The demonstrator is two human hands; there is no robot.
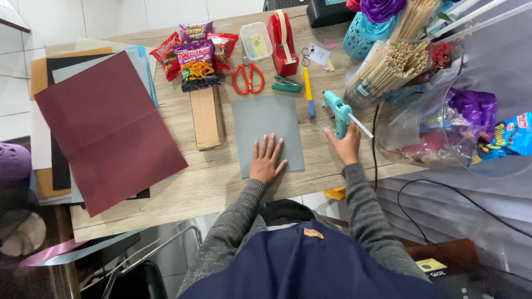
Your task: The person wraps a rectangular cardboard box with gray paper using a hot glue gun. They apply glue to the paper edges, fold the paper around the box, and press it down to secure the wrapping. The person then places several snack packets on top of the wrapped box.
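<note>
A: Right grip (pixel 346 145) first?

B: Closed round the handle of the teal glue gun (pixel 338 111), nozzle pointing away from the body, clear glue stick (pixel 360 125) poking out behind. Gun standing just beside the right edge of the grey sheet (pixel 267 124), near the front of the desk (pixel 210 182).

A: And the left grip (pixel 267 160)?

B: Spread flat, fingers apart, pressing on the lower part of the grey sheet. Clamped on nothing, just weighting the paper.

A: Good handling, judging from that?

B: Probably. Better to hold low on the handle, as here, well clear of the hot tip. Worth minding the black cord (pixel 376 138) trailing off the desk edge to the right: easy to snag with a sleeve. Best also to hold the flat palm back from wherever the nozzle points, so no fingers lie in the path of the glue.

A: Anything close enough to get in the way?

B: Yellow and blue pen (pixel 308 91) lying just left of the gun, green stapler (pixel 287 84) and orange scissors (pixel 247 76) beyond the sheet's top edge. Cardboard strip (pixel 206 116) alongside the sheet on the left, not quite touching as far as can be told. Bundle of wooden sticks (pixel 388 69) near the gun's far side, close enough to knock.

A: Farther out?

B: Red tape dispenser (pixel 282 41) and snack packets (pixel 194 55) at the back, maroon paper (pixel 108 130) on a stack of sheets well to the left, clear bag of packets (pixel 471 127) off to the right.
</note>
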